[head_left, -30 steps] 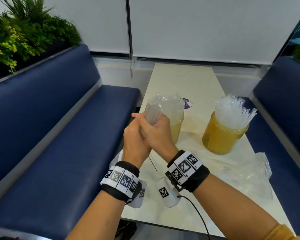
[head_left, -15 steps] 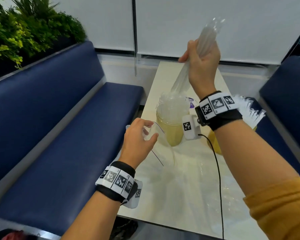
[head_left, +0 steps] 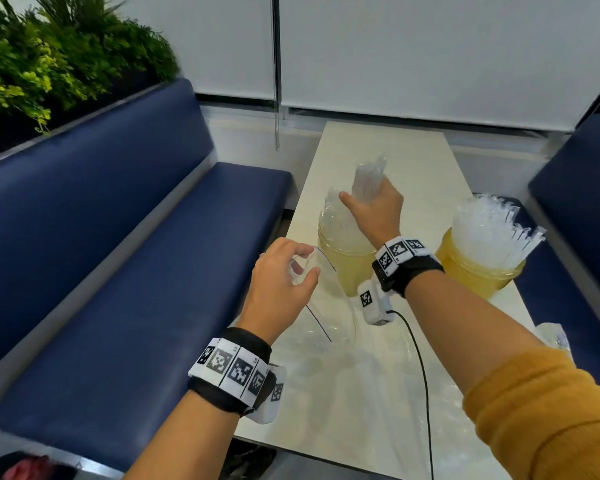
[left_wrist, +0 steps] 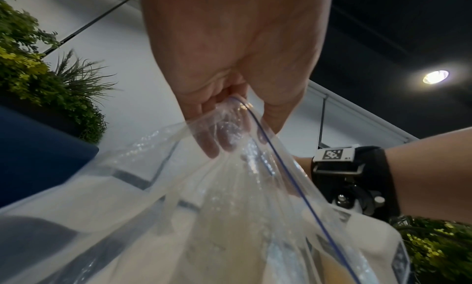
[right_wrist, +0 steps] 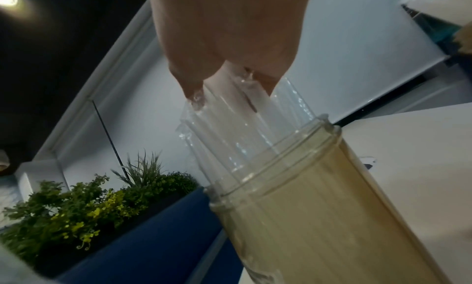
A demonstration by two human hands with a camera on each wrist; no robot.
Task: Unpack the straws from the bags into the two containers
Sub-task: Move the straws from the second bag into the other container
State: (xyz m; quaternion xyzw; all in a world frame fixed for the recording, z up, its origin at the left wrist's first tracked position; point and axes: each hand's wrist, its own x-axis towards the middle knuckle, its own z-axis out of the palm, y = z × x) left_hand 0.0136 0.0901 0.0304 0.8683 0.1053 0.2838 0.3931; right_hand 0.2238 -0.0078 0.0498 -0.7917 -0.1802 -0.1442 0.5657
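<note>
My right hand (head_left: 374, 206) grips a bundle of clear wrapped straws (head_left: 368, 180) upright, its lower ends inside the left amber container (head_left: 343, 268), which holds more straws. The right wrist view shows the straws (right_wrist: 245, 127) entering that container's mouth (right_wrist: 275, 167) under my right hand (right_wrist: 230, 76). My left hand (head_left: 291, 268) pinches the top edge of an empty clear zip bag (head_left: 329, 313) with a blue seal line, hanging beside the container. From the left wrist, my left hand (left_wrist: 230, 110) holds the bag (left_wrist: 230, 207) by its top. The right amber container (head_left: 478, 271) is packed with straws (head_left: 485, 230).
The pale table (head_left: 381, 143) runs between two blue benches (head_left: 118, 271). Another clear bag (head_left: 553, 336) lies near the right edge, and flat clear plastic (head_left: 361, 393) covers the near table. A plant (head_left: 49, 57) stands behind the left bench. A black cable (head_left: 423, 375) hangs from my right wrist.
My right hand pulled the straw bundle up out of the bag, raised it high, then lowered it into the left container. My left hand kept hold of the emptied bag.
</note>
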